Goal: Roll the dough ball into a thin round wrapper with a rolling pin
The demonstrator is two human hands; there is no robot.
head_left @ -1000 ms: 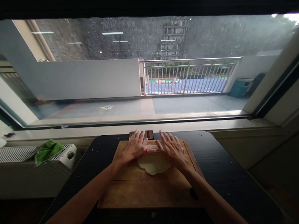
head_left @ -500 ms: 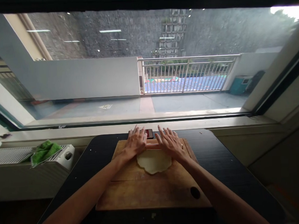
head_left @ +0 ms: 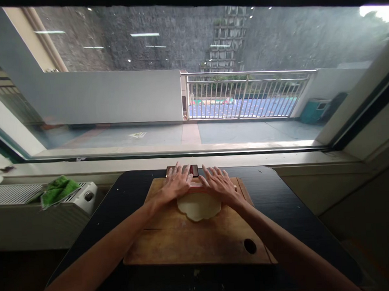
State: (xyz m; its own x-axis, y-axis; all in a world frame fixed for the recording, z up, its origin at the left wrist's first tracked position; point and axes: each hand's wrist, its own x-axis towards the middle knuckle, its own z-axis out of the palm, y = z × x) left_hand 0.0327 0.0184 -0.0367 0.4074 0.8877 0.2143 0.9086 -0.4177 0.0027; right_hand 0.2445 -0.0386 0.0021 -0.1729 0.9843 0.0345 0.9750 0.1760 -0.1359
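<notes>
A flattened sheet of pale dough [head_left: 198, 207] with a wavy edge lies on a wooden cutting board [head_left: 186, 245]. Across its far edge runs a rolling pin [head_left: 197, 187], reddish between the hands and mostly covered by them. My left hand [head_left: 177, 181] rests palm down over the pin's left part, fingers spread and pointing away. On the right part lies my right hand [head_left: 218, 182], likewise flat with its fingers apart. Neither hand is wrapped round the pin. The pin's right end shows just past my right hand; its left end is hidden.
The board sits on a dark table [head_left: 296, 214]. A phone [head_left: 193, 170] lies at the table's far edge, just beyond my fingertips. Behind it are a windowsill [head_left: 247, 159] and a large window. At left, a green cloth [head_left: 59, 190] lies on a white radiator [head_left: 55, 218].
The view has tilted slightly, so the scene sits a little higher. My thumbs are closer together over the rolling pin. Both hands stay flat on it, and the dough looks much the same.
</notes>
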